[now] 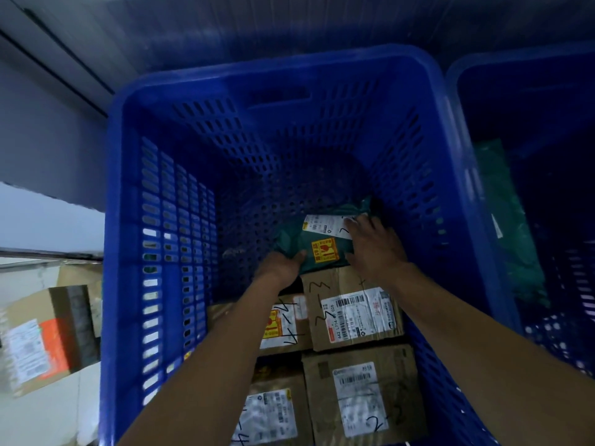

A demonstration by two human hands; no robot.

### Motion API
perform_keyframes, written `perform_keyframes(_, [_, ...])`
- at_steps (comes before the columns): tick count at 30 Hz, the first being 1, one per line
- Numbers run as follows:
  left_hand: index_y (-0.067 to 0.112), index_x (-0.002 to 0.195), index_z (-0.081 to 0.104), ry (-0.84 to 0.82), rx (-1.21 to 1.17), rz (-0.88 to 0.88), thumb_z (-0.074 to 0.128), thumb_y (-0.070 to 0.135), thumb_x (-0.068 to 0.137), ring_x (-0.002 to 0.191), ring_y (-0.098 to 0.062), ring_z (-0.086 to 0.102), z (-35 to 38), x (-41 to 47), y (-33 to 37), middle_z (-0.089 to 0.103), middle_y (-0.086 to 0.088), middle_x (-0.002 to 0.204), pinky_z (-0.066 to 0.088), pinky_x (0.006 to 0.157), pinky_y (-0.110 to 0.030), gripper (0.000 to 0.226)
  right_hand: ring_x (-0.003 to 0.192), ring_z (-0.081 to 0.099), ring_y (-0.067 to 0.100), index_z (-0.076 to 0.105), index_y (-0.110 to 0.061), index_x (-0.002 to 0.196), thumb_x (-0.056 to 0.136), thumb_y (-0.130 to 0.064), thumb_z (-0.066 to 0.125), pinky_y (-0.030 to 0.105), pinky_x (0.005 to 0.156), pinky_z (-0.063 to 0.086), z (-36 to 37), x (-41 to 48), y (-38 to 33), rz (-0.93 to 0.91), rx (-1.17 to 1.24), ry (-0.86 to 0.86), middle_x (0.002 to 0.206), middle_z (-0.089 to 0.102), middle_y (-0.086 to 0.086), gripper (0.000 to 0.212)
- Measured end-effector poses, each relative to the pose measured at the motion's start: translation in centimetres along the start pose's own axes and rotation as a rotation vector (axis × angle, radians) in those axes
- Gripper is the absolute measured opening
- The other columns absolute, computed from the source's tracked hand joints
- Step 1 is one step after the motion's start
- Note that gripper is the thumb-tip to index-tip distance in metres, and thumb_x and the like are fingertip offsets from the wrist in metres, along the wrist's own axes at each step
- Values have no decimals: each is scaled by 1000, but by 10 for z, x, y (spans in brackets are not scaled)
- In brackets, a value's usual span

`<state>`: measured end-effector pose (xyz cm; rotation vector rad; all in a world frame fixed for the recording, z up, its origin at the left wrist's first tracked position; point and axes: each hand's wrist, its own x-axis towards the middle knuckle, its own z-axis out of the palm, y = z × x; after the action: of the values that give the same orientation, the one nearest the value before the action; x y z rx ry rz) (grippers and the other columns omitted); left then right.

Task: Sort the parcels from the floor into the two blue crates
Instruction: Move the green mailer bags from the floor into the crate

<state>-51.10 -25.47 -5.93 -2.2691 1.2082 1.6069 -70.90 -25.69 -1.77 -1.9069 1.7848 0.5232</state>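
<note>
Crushing looms if the spread, flat right hand (pixel 373 249) bears hard on the fragile-stickered green mailer (pixel 301 238), pinched at its near edge by the left hand (pixel 283 265).

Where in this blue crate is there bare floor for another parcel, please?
Bare perforated floor shows in the far half of the blue crate, bordered by the far wall, the left wall and the green bag parcel between the left hand and right hand. The near half is crowded with cardboard boxes.
</note>
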Motion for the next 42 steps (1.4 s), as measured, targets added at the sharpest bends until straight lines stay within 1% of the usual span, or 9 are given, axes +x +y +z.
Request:
perform_keyframes(3, [12, 140, 53, -48, -335, 30, 60, 41, 97, 112, -23, 57, -2, -4, -3, 60, -8, 135, 46, 105, -35, 52, 140, 28, 29, 18, -18, 158, 96, -41, 61, 43, 109, 32, -1, 3, 1, 18, 11, 22, 155, 30, 8, 78])
perform_keyframes(9, [24, 144, 43, 12, -567, 141, 49, 37, 103, 120, -23, 55, -22, -10, 6, 55, -1, 136, 52, 100, -46, 43, 143, 28, 32, 20, -19, 158, 94, -50, 62, 44, 110, 32, -12, 9, -1, 49, 145, 86, 156, 31, 13, 82])
perform_keyframes(14, [26, 131, 51, 66, -445, 346, 50, 40, 101, 116, -19, 58, -70, -2, 21, 61, 3, 129, 47, 103, -39, 33, 139, 32, 35, 21, -22, 159, 93, -54, 61, 45, 107, 34, -23, 16, -13, 47, 235, 102, 155, 33, 14, 83])
perform_keyframes(17, [27, 140, 48, 42, -407, 315, 52, 47, 97, 118, -20, 59, -93, 2, 26, 61, 4, 133, 47, 106, -44, 47, 140, 31, 35, 21, -22, 159, 94, -54, 60, 46, 108, 35, -32, 19, -22, 15, 253, 123, 156, 32, 13, 83])
perform_keyframes(21, [27, 129, 52, -8, -477, 269, 49, 33, 104, 108, -19, 63, -97, -7, 14, 64, -1, 125, 53, 98, -43, 26, 140, 31, 33, 26, -22, 158, 97, -54, 54, 47, 109, 33, -35, 18, -29, -35, 274, 154, 153, 34, 12, 75])
perform_keyframes(25, [22, 138, 50, -126, -431, 191, 50, 33, 104, 115, -20, 60, -66, -12, -5, 61, 0, 130, 50, 103, -43, 36, 136, 37, 33, 38, -22, 152, 97, -60, 51, 46, 105, 38, -27, 19, -18, -33, 282, 182, 148, 42, 12, 68])
perform_keyframes(28, [24, 140, 48, -172, -326, 165, 48, 35, 103, 119, -20, 57, -37, -9, -21, 59, 2, 135, 44, 109, -43, 38, 128, 42, 34, 45, -24, 147, 97, -57, 53, 45, 102, 41, -17, 15, -16, -41, 276, 91, 140, 47, 12, 61])
perform_keyframes(33, [23, 146, 41, -142, -293, 149, 46, 31, 105, 130, -22, 48, -11, -9, -30, 52, 1, 142, 36, 114, -41, 42, 134, 37, 34, 37, -22, 152, 94, -59, 55, 45, 109, 35, -10, 14, -15, -86, 61, -6, 146, 41, 11, 71])
perform_keyframes(42, [20, 142, 46, -95, -205, 153, 46, 24, 103, 123, -23, 52, -13, -10, -23, 55, -4, 137, 40, 110, -39, 39, 141, 31, 31, 23, -23, 158, 96, -50, 57, 43, 109, 34, -13, 7, -11, -79, 107, -93, 155, 31, 8, 76])
